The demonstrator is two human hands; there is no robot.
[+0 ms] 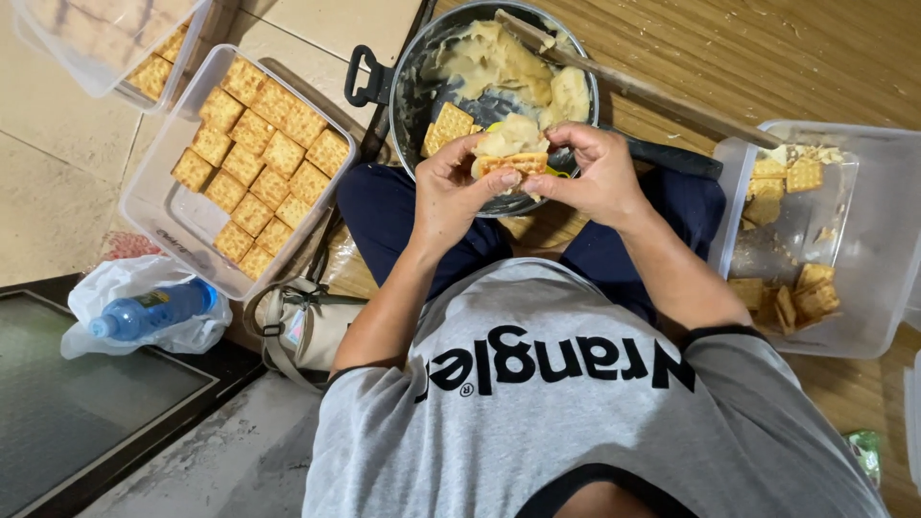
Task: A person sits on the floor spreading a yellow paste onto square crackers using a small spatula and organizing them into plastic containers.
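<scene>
Filling [511,136] heaped on the cracker [515,163], pinched between left hand [451,192] and right hand [600,177] over the pan [408,86] at twelve o'clock, may well slide off or snap the cracker if the fingers squeeze unevenly.

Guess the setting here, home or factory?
Likely a home floor, informal food prep: the person sits on a woven mat beside floor tiles, with a pot and plastic cracker containers set on the ground.
</scene>
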